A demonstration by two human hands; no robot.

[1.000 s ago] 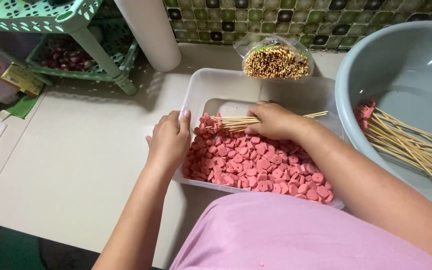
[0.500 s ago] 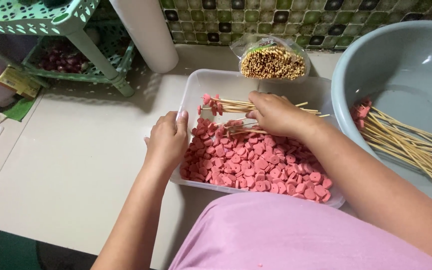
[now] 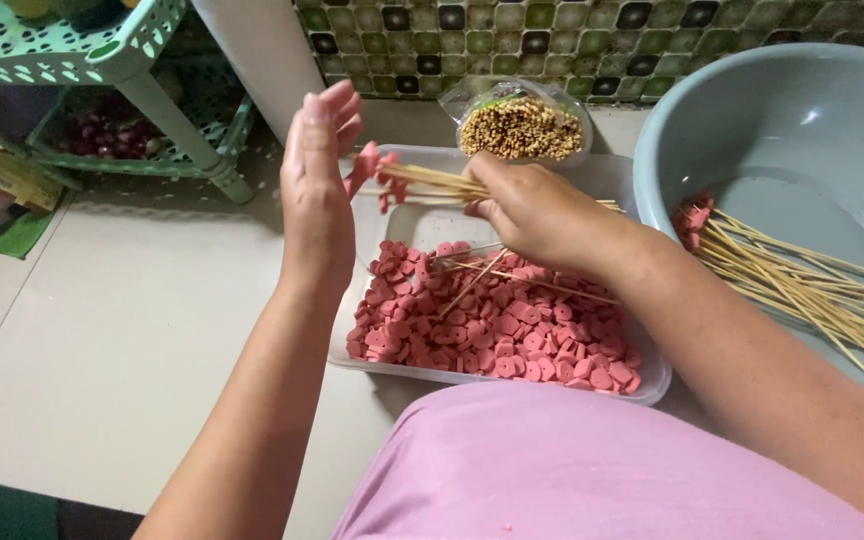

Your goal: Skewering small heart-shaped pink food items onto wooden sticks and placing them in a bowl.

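A clear plastic tray (image 3: pixel 642 385) holds several pink sausage slices (image 3: pixel 492 320) and a few loose bamboo skewers (image 3: pixel 472 280). My right hand (image 3: pixel 537 210) is closed around a bundle of skewers (image 3: pixel 422 180) whose tips carry pink slices (image 3: pixel 367 170), held level above the tray's far end. My left hand (image 3: pixel 317 185) is raised, flat and upright with fingers together, its palm facing the skewer tips and close to the slices on them. It holds nothing.
A grey basin (image 3: pixel 782 150) at the right contains loaded skewers (image 3: pixel 792 280). A clear bag of upright skewers (image 3: pixel 522 125) stands behind the tray. A green plastic rack (image 3: pixel 102 60) and a white cylinder (image 3: pixel 257 50) stand at the back left on the beige floor (image 3: pixel 122 330).
My left hand has lifted off the slices in the tray and now stands upright at the skewer tips. My right hand has raised the skewer bundle higher above the tray.
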